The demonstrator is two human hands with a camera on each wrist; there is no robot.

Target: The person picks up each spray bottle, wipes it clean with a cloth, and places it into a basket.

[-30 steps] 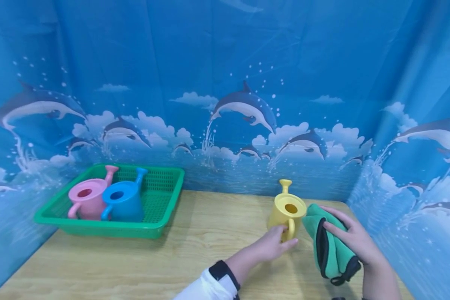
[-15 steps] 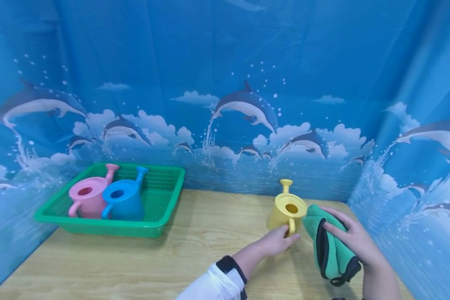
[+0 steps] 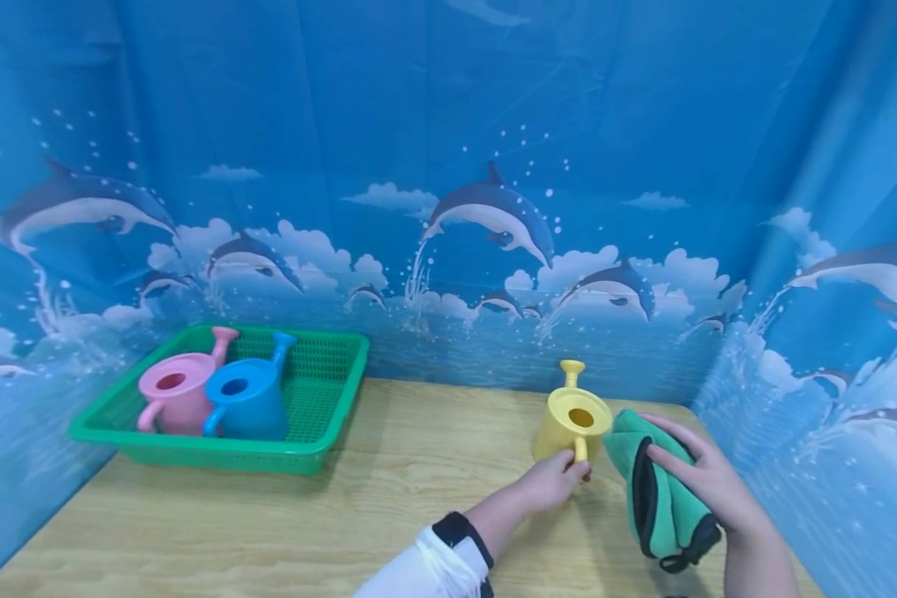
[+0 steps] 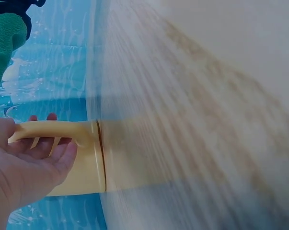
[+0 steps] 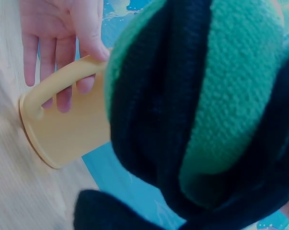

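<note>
A yellow watering can (image 3: 561, 428) stands upright on the wooden table, its spout toward the back curtain. My left hand (image 3: 549, 482) holds its handle; in the left wrist view the thumb lies on top and fingers pass through the loop of the handle (image 4: 53, 129). To the right, my right hand (image 3: 718, 482) grips a folded green cloth with black edging (image 3: 676, 507), held up beside the can. In the right wrist view the cloth (image 5: 230, 96) fills much of the picture and hides part of the can (image 5: 67, 129).
At the left of the table (image 3: 419, 490) a green plastic basket (image 3: 329, 423) holds a pink watering can (image 3: 183, 403) and a blue watering can (image 3: 254, 407). A blue dolphin-print curtain (image 3: 389, 166) surrounds the table at the back and sides.
My left thumb has come in from beside the handle and closed onto it. The right hand with the cloth and the yellow watering can have hardly moved.
</note>
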